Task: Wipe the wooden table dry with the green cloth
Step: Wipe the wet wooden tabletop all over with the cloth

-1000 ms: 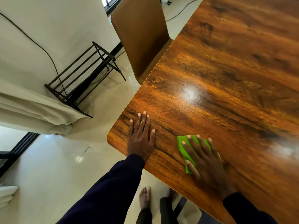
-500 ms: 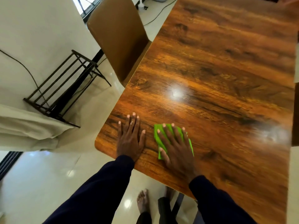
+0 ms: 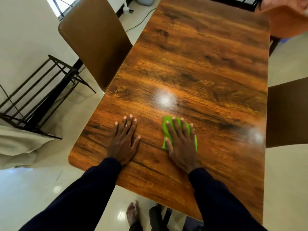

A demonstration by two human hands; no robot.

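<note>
Green cloth (image 3: 165,130) lies flat on the wooden table (image 3: 208,72), towards the near end of the top and left of its middle. It sits under the right hand (image 3: 181,144).

Right hand: palm down, fingers straight and slightly spread, pressing the cloth onto the wood. No pinch, no curl. Green shows past the fingertips, beside the thumb and along the little-finger side.

Left hand (image 3: 124,140): flat on bare wood to the left of the cloth, apart from it. Fingers are straight and close together, thumb angled out. There is a ring (image 3: 127,125) on one finger. It holds nothing.

Both sleeves are dark navy.

Surface: glossy, with a bright glare patch (image 3: 166,99) just beyond the hands and a second one near the right edge. Whether the wood is wet cannot be told.

Surroundings: a tan chair (image 3: 95,40) stands with its back against the table's left edge. A black metal rack (image 3: 38,90) stands on the floor further left, with pale fabric (image 3: 16,144) heaped below it. A dark brown chair (image 3: 288,112) stands at the right edge. A bare foot (image 3: 132,212) rests on pale tile by the near edge.
</note>
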